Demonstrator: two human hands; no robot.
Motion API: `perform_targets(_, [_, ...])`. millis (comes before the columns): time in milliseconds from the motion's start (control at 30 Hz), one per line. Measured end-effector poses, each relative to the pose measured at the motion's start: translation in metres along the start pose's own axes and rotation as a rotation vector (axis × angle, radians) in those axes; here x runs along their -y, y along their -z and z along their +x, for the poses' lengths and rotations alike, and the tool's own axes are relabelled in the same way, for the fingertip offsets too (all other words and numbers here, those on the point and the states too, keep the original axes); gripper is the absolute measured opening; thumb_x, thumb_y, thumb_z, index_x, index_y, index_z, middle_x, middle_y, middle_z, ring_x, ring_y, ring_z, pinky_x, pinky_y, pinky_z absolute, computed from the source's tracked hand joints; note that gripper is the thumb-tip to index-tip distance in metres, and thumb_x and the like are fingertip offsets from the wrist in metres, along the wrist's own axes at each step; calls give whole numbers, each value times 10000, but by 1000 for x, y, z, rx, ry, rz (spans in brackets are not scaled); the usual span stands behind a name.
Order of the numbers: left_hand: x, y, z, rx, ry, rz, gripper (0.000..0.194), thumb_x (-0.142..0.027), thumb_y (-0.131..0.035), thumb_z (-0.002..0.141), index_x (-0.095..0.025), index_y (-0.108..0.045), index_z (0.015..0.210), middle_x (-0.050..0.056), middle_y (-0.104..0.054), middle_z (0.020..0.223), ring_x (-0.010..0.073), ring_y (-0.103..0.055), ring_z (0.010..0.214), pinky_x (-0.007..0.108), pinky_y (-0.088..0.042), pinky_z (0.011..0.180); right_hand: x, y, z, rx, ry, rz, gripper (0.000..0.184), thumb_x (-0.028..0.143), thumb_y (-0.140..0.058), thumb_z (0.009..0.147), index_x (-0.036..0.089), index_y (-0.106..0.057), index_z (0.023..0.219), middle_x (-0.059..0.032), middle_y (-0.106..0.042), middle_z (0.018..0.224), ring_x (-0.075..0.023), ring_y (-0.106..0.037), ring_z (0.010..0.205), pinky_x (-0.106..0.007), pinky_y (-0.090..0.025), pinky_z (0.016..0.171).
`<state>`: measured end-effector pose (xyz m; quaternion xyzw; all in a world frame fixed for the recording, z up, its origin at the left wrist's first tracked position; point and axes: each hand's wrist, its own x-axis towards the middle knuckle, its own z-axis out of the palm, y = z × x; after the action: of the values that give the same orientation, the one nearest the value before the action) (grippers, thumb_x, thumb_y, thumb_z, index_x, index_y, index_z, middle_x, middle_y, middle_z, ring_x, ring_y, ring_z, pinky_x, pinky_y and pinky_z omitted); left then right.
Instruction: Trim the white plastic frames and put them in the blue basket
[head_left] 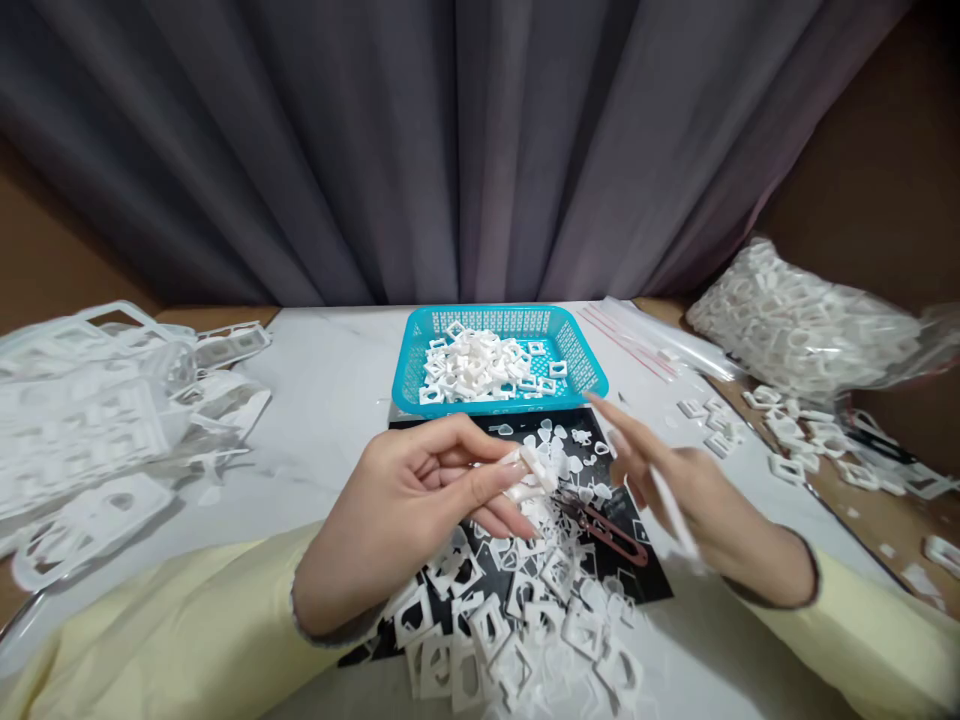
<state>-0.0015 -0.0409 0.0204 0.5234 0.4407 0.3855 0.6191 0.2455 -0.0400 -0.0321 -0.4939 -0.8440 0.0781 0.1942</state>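
My left hand (427, 490) is closed, pinching a small bunch of white cut-out pieces (531, 472) between thumb and fingers above the black mat (652, 570). To its right, my right hand (667, 480) has its index finger stretched out, the other fingers partly bent and blurred. A smeared white strip (675, 515) crosses in front of that hand; whether it touches the hand is unclear. Between the hands lies a tool with a pinkish looped handle (615, 535), its tip hidden among scraps. White frame pieces with shaped holes (491, 628) are heaped below my left hand.
A blue plastic basket (502, 405) behind the mat holds many white pieces. White sheets with cut-outs (82, 430) pile up at left. At right are a full clear bag (802, 320), flat zip bags (667, 340) and loose white frames (802, 435). A grey curtain (420, 150) hangs behind.
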Motion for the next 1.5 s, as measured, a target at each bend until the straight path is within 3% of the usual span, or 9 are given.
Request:
perform_targets(67, [-2,-1,-2,-23,10,19,100,-159,-678,766,-127,-603,707,9,-714,545,137,-695,512,151,-576,508,-10,-15,-13,120,74,-178,406,300,-294,978,133,-360,1341,-10,-603,617,-124,-551,455,-229,-413,456])
perform_targets(200, [-3,1,-2,64,45,48,82,-191,-677,768,-120,-639,755,25,-722,553,139,-697,527,150,-569,515,-12,-36,-30,180,102,-237,291,392,-453,917,138,-539,1032,-46,-577,682,-163,-553,518,-244,-356,442])
perform_targets(367, [-5,7,0,146,95,111,113,-243,-693,754,-132,-672,762,13,-712,536,111,-676,511,125,-533,507,-9,-45,-32,179,91,-189,171,166,-396,909,145,-559,860,-64,-559,687,-179,-538,573,-260,-354,462])
perform_targets(600, [-3,9,0,153,146,213,162,-306,-701,732,-145,-703,715,-38,-587,405,59,-548,391,115,-442,426,-11,-3,-17,55,-22,110,204,232,-338,964,171,-526,911,-2,-599,643,-106,-550,517,-212,-461,509])
perform_targets(700, [-3,9,2,166,192,257,173,-314,-695,729,-142,-705,736,-26,-597,413,66,-543,395,132,-443,438,9,22,-15,-70,-84,175,216,236,-316,976,185,-526,958,19,-578,616,-93,-537,496,-189,-458,489])
perform_targets(833, [-5,9,1,197,242,280,182,-322,-698,716,-141,-699,737,-18,-607,427,81,-566,408,142,-453,438,43,43,-16,-246,-5,150,142,305,-581,869,240,-623,988,4,-680,755,-108,-609,582,-198,-469,514])
perform_targets(967, [-6,10,-2,235,260,287,170,-310,-693,712,-140,-694,719,-20,-605,438,82,-573,408,136,-453,426,60,45,-16,-269,142,34,289,285,-667,808,196,-622,1080,9,-654,653,-95,-566,477,-211,-462,477])
perform_targets(1133, [-7,10,-1,265,273,301,164,-313,-688,706,-149,-686,701,-25,-600,452,98,-595,419,155,-482,446,63,36,-11,-248,255,-67,247,259,-590,870,140,-617,1085,41,-501,523,-92,-516,446,-226,-422,458])
perform_targets(1500, [-9,11,-4,320,318,247,95,-273,-679,711,-190,-673,664,-46,-604,419,77,-578,395,125,-451,439,60,31,-15,-260,270,-158,343,260,-598,866,208,-533,1199,36,-613,636,-100,-548,468,-267,-432,451])
